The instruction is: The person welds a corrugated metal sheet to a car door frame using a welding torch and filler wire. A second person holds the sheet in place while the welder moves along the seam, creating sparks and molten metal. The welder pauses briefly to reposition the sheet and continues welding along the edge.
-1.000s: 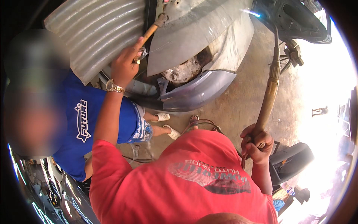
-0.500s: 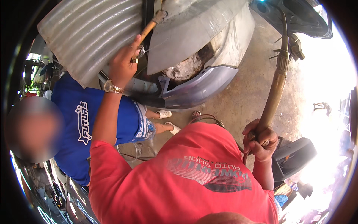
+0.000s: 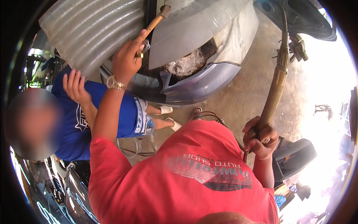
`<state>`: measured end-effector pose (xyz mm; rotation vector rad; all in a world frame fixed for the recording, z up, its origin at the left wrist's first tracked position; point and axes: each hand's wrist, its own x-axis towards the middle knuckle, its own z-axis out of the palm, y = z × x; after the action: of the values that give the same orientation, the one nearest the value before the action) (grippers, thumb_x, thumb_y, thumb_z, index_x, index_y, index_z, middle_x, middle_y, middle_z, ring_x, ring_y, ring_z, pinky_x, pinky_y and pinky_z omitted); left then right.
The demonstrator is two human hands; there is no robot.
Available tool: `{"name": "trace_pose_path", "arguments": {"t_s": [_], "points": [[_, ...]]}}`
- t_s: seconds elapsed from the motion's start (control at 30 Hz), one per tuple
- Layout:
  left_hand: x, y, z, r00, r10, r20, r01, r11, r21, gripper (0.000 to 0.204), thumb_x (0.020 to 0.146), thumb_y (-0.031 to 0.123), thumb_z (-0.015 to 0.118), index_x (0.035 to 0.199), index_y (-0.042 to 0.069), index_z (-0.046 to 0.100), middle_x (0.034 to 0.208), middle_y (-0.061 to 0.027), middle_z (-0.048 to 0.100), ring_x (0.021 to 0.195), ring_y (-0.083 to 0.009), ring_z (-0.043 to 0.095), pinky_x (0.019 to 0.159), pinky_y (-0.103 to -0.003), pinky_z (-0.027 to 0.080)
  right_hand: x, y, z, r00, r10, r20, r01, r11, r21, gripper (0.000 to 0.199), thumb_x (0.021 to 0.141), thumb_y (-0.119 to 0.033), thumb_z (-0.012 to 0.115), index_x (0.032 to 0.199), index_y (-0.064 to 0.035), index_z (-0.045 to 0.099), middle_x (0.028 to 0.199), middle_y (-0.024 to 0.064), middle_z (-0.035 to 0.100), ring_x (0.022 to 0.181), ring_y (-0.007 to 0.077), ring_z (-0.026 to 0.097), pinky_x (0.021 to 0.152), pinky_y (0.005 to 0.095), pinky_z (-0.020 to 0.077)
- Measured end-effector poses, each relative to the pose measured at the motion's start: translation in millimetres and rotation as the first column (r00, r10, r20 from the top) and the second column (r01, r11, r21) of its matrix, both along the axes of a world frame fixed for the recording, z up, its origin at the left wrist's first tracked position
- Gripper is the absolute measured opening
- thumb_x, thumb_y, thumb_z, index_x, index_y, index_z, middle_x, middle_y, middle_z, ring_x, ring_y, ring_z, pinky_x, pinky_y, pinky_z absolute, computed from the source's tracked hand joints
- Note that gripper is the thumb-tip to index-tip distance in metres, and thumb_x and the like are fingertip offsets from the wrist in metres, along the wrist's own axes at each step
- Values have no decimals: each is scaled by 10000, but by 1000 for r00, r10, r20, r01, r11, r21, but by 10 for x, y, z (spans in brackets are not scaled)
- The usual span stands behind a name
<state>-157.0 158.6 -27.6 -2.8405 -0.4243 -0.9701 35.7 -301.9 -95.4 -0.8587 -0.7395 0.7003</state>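
My left hand [image 3: 128, 58] grips the wooden handle of a hammer [image 3: 153, 24], its head raised toward the upper edge beside the grey car body panel [image 3: 186, 35]. I cannot tell whether the head touches the metal. A small coil of thin wire [image 3: 146, 46] sits in the same fist. Closed around the rear end of a brass gas torch [image 3: 275, 84] is my right hand [image 3: 262, 141]. The torch points up and away, its thin neck reaching the top edge near a black panel [image 3: 298, 16].
A corrugated metal sheet [image 3: 89, 35] stands at upper left. Below the body panel is a silver-blue bumper [image 3: 205, 84]. A co-worker in a blue shirt [image 3: 102, 93] is close on my left. Hoses [image 3: 136, 147] lie on the concrete floor [image 3: 238, 97]. A dark chair-like object [image 3: 294, 160] is behind my right hand.
The co-worker has raised a hand toward the corrugated sheet. My left hand with the hammer has shifted slightly up and right. My right hand and the torch stay nearly in place.
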Motion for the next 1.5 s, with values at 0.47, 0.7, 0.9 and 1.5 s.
{"name": "trace_pose_path", "arguments": {"t_s": [0.47,0.7,0.9,1.5], "points": [[87,104,-160,993,-34,114,37,999,-29,589,928,-2,694,1463,243,669,948,-65,750,818,-260,718,712,-396,593,-24,36,47,999,28,20,-28,999,31,233,867,5,783,785,-76,582,962,306,693,639,150,676,590,276,544],[-9,103,-195,995,11,98,-14,999,30,643,900,23,734,1485,276,648,939,-62,743,838,-264,721,711,-413,585,-6,73,1,996,71,55,-74,995,63,304,922,-56,798,806,-79,517,1048,344,629,525,158,647,462,248,525],[-2,-71,-181,996,70,48,-75,993,93,517,972,74,707,1463,230,670,1087,-89,784,897,-271,745,776,-394,592,-7,105,47,996,82,-18,-80,994,73,323,924,-57,801,803,-80,503,1052,351,627,540,164,660,469,256,539],[-377,-1050,-628,948,-173,-266,123,973,-196,697,822,20,748,1477,240,653,1038,-46,745,875,-283,702,788,-430,592,-96,114,93,996,86,-33,-83,993,83,219,874,11,778,801,-66,586,993,325,672,566,154,657,550,264,533]]}}
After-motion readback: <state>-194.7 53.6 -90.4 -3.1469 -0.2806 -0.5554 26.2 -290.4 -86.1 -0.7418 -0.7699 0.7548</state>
